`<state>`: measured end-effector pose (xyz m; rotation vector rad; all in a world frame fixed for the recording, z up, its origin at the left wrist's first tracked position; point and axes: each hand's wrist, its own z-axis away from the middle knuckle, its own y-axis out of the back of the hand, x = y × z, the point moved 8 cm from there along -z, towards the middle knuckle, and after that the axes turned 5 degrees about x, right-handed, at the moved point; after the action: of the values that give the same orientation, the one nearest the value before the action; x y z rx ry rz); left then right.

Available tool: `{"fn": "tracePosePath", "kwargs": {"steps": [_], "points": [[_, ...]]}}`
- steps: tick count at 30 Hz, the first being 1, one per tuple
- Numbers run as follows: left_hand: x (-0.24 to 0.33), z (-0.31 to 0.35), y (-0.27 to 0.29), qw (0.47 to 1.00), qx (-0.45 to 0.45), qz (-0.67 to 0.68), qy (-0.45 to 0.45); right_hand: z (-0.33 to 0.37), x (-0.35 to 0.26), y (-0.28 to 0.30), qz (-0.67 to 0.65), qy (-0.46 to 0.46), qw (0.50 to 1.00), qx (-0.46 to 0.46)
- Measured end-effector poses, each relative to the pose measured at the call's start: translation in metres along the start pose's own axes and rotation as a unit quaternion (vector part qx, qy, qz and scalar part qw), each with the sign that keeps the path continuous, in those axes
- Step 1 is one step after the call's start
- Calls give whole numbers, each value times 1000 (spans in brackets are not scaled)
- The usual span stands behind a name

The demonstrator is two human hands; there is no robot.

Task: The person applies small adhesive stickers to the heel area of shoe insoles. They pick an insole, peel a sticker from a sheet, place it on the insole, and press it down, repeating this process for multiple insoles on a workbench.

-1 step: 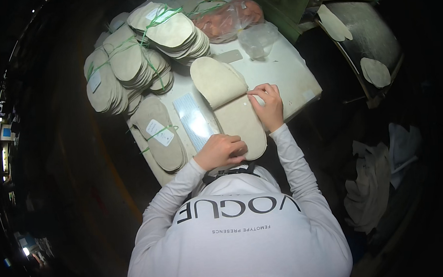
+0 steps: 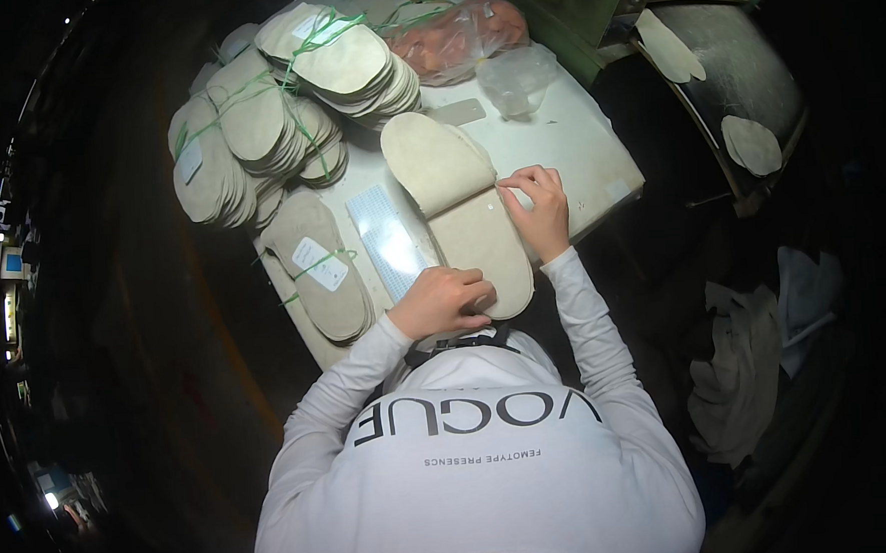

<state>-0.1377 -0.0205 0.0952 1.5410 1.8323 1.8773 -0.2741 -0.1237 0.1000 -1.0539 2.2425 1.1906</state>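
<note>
In front of me on the white table lies a cream, sole-shaped piece [image 2: 490, 254], its rounded near end toward my body. A second cream piece [image 2: 432, 162] covers its far part, a straight edge crossing the lower piece. My right hand [image 2: 540, 211] pinches the right end of that edge between thumb and forefinger. At the near end of the lower piece my left hand [image 2: 449, 301] rests with curled fingers gripping its left edge; the fingertips are partly hidden. A pale blue gridded strip [image 2: 385, 229] lies just left of the pieces.
Bundles of sole-shaped pieces [image 2: 337, 62] tied with green string stand at the far left. A tied grey bundle [image 2: 314, 293] with a white label lies nearer. Clear plastic bags [image 2: 461, 40], one with orange-brown contents, sit at the back. A green machine [image 2: 575, 19] borders the right.
My right hand has shifted very slightly to the right, still pinching the edge. Nothing else has visibly moved.
</note>
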Motion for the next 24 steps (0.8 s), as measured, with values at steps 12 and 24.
{"fn": "tracePosePath", "kwargs": {"steps": [12,24], "points": [[-19,-8,-3,989,-68,100,84,0,19,17,-24,-34,999,12],[-73,8,94,847,373,286,250,0,20,17,-76,-104,992,-16]]}}
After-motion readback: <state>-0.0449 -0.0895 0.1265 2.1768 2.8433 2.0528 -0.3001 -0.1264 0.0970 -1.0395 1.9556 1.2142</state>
